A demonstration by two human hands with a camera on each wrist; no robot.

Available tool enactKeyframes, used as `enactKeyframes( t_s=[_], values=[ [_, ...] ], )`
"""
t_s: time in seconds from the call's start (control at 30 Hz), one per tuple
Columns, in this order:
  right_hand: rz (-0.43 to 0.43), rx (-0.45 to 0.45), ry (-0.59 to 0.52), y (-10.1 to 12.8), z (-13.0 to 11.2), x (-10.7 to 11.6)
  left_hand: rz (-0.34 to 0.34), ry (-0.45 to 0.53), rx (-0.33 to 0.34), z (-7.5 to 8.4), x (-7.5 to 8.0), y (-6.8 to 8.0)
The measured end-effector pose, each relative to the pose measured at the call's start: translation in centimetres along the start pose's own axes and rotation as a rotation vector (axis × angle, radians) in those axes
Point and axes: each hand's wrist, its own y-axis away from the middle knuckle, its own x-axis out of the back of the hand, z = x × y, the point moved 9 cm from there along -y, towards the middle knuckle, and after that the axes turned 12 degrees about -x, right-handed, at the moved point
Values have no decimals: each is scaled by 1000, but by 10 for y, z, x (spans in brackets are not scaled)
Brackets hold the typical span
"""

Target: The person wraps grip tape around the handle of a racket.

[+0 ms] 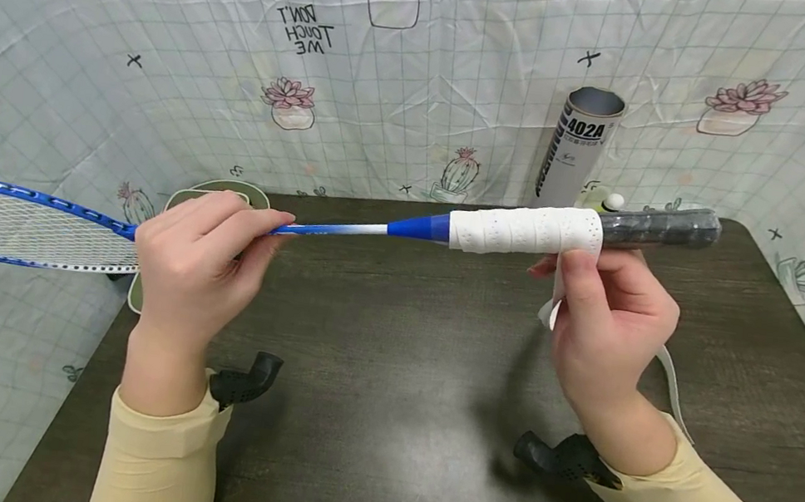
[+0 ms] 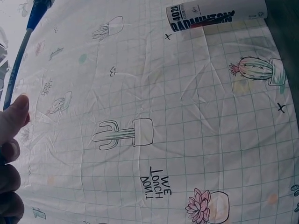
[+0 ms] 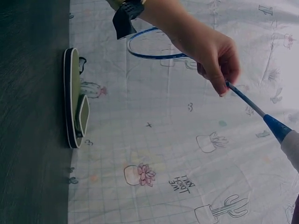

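Two pinches: at frame left, my left hand (image 1: 201, 260) likely steadies the shaft (image 1: 337, 230); my right hand (image 1: 613, 319) likely tautens tape (image 1: 518, 230).

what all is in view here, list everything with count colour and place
badminton racket: 1, blue and white with dark handle end, held above the table
wrap tape: 1, white, wound round part of the handle
pale strip: 1, whitish, by the right wrist
tube: 1, whitish with dark lettering, behind the handle
small round-tipped item: 1, white, by the tube, partly hidden
case: 1, green with pale trim, far left
table: 1, dark brown, below
printed cloth: white, around the table
wrist devices: 2, black, at the wrists
sleeves: 2, pale yellow, forearms
left hand: 1, bare, pinching the shaft
right hand: 1, bare, pinching the tape
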Motion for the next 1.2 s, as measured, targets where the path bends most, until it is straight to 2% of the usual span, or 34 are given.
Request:
enactKeyframes(
  t_s=[0.13,0.33,0.53,0.67,0.93,1.2],
  values=[
    [-19,-11,-68,2,1,-1,-22,15,4,-1,-2,1],
    [-29,-17,-4,-1,1,-2,-38,-36,4,-2,-4,1],
    [-28,-15,14,-1,1,-2,-69,-79,12,-3,-5,2],
    [-25,-15,24,-1,1,-2,-51,-56,16,-3,-4,1],
    [-34,-26,20,0,2,-4,-3,-63,-19,3,2,-1],
    [2,-9,60,-1,1,1,-32,29,-12,1,2,0]
  ],
)
